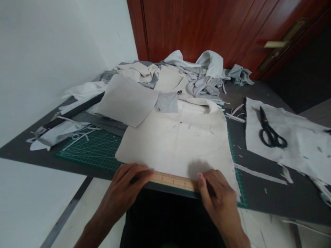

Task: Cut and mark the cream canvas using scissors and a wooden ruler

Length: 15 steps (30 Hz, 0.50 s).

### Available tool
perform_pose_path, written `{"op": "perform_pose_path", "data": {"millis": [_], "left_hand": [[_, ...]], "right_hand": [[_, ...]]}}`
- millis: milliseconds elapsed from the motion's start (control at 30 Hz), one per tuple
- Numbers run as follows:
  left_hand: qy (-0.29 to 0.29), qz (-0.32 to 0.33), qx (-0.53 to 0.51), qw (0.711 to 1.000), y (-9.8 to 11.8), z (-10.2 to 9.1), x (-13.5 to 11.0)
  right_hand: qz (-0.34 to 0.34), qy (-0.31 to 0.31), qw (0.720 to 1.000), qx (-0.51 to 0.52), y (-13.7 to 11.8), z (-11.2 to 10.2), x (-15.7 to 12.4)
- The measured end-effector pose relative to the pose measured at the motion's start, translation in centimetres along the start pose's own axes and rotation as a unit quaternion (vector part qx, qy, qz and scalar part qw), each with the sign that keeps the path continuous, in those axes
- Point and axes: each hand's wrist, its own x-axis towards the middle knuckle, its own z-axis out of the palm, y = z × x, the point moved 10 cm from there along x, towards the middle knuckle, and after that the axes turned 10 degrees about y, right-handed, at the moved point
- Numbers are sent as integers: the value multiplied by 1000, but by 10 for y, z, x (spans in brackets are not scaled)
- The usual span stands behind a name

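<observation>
A wooden ruler [173, 180] lies along the near edge of a cream fabric piece [176, 144]. My left hand [129, 182] grips the ruler's left end, thumb and fingers closed over it. At the other end, my right hand [216, 193] closes on the ruler with its thumb on top. Both hands rest at the table's front edge. Under the fabric is a green cutting mat [95, 146], showing at the left and in a strip along the right. A small grey fabric square [167, 102] and a larger beige sheet [126, 100] overlap the fabric's far side.
Black scissors [270, 132] lie on a white cloth [292, 134] at the right. Heaped fabric scraps [196, 74] cover the table's back, before a red-brown door [201, 31]. Loose strips and a long black bar [73, 112] sit at the left, beside a white wall [51, 41].
</observation>
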Motion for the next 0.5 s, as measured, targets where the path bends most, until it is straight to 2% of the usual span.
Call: {"op": "perform_pose_path", "data": {"millis": [167, 300, 500], "left_hand": [[13, 14, -3, 1000, -14, -9, -7], [21, 18, -21, 999, -16, -8, -7], [43, -10, -6, 999, -13, -10, -9]], "right_hand": [[-17, 23, 999, -27, -7, -2, -3], [-22, 30, 999, -34, -9, -3, -1], [-13, 30, 999, -41, -6, -4, -1]]}}
